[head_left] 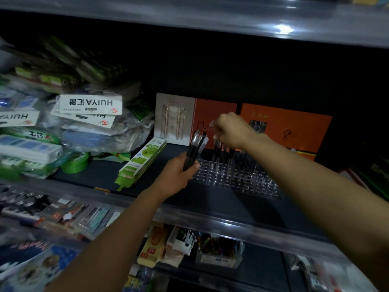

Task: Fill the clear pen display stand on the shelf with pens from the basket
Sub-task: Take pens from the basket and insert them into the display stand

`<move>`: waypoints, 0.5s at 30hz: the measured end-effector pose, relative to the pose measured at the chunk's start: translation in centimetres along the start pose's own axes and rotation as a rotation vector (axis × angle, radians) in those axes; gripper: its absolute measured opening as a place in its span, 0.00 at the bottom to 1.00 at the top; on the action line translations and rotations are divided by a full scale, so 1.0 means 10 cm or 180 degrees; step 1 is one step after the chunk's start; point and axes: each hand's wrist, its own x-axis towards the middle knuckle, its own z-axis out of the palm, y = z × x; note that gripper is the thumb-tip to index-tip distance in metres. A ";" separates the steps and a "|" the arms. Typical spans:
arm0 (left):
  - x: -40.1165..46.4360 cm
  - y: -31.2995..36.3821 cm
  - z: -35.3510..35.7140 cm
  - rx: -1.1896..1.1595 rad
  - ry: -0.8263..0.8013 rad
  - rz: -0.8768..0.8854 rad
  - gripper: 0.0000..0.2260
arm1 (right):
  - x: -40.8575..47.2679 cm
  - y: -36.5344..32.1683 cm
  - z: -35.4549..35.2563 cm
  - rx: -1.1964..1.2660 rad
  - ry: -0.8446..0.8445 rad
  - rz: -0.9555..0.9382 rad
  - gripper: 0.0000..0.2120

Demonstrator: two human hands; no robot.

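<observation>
Both forearms reach in from the lower frame. Left hand (179,175) clenches a bundle of dark pens (194,150) at centre; right hand (231,129) pinches one pen above the clear pen display stand (235,175), centre-right on the shelf (210,211). Loading is underway, few slots filled. Next: lower the pen straight into a free hole. Orange boxes (284,127) stand behind.

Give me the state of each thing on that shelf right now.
Left hand: grips a bundle of pens, tips up.
Right hand: fingers curled above the stand's back rows; blurred, a pen not clear.
Stand: mostly empty, a few pens upright at the back.
Green pack: lying flat, left of the stand.
</observation>
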 end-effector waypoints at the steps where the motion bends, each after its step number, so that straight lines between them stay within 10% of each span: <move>1: 0.00 0.00 0.00 0.0014 -0.0003 0.0006 0.03 | 0.01 0.01 -0.01 -0.0014 -0.0047 0.0013 0.18; 15: -0.02 0.04 -0.02 0.0009 -0.0053 0.0016 0.03 | -0.02 0.08 0.05 0.0075 0.0007 -0.0219 0.05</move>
